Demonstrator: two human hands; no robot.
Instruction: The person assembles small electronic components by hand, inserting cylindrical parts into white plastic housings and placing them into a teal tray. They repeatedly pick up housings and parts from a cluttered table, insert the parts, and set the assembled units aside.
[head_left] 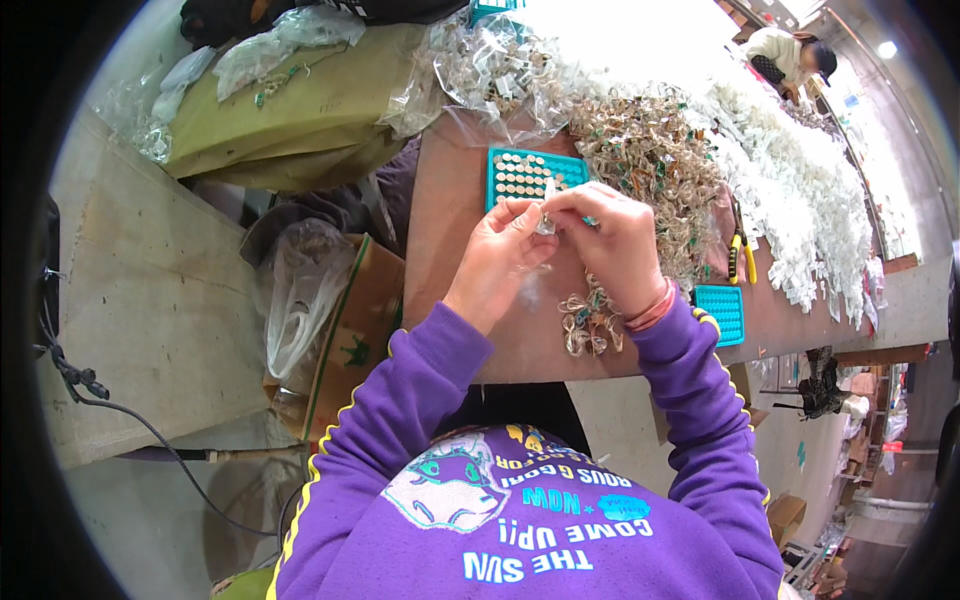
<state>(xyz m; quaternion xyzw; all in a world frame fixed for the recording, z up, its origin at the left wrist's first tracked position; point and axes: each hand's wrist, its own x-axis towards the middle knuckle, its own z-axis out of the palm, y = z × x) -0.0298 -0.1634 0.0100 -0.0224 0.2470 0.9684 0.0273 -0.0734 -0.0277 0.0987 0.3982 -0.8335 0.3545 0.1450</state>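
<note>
Over the brown table (437, 210), my left hand (497, 250) and my right hand (618, 245) meet, fingertips pinched on a small clear plastic bag (545, 226). What lies inside the bag is too small to make out. Just behind my fingers sits a teal tray (492, 178) with rows of round, pale discs (522, 176); my hands cover its near part. Beside my right wrist, close to the table's front edge, lies a small heap of looped beige cords (588, 325).
A large pile of looped cords (645, 140) and a heap of small clear bags (790, 180) cover the table's right. Yellow-and-black pliers (740, 252) lie by a second teal tray (722, 314). A cardboard box (345, 335) stands left. Another person (785, 55) is at far right.
</note>
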